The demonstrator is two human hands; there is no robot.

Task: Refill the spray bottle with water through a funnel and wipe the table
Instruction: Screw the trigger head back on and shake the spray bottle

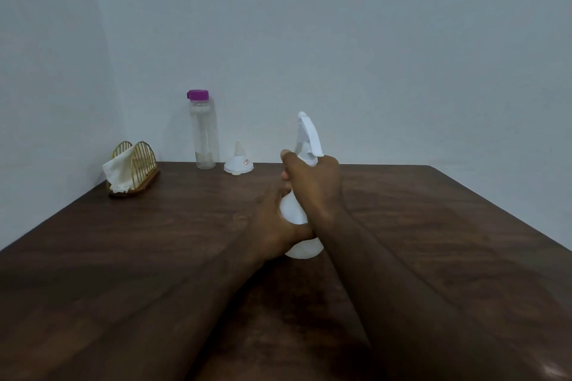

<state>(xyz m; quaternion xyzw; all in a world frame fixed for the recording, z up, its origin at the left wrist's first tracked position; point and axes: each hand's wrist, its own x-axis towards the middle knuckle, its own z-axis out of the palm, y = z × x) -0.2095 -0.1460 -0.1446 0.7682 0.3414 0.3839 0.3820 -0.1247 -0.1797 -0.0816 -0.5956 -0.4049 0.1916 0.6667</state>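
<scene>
Wooden table [123, 257]; left hand [272, 226], right hand [312, 179] grip spray bottle [292, 210], upright, head uppermost.

Napkin holder [145, 164], far left, close to the room corner. Gold-coloured wire: two arched panels of thin upright bars standing parallel, with a slot between them. Dark wooden base [140, 187], long and narrow, set at an angle to the view. Holder upright. Back wall [340, 40] plain, pale blue-grey. Left wall [40, 71] same colour, a shade paler. The two meet in a seam just behind the holder, slanted in the wide-angle view.
</scene>
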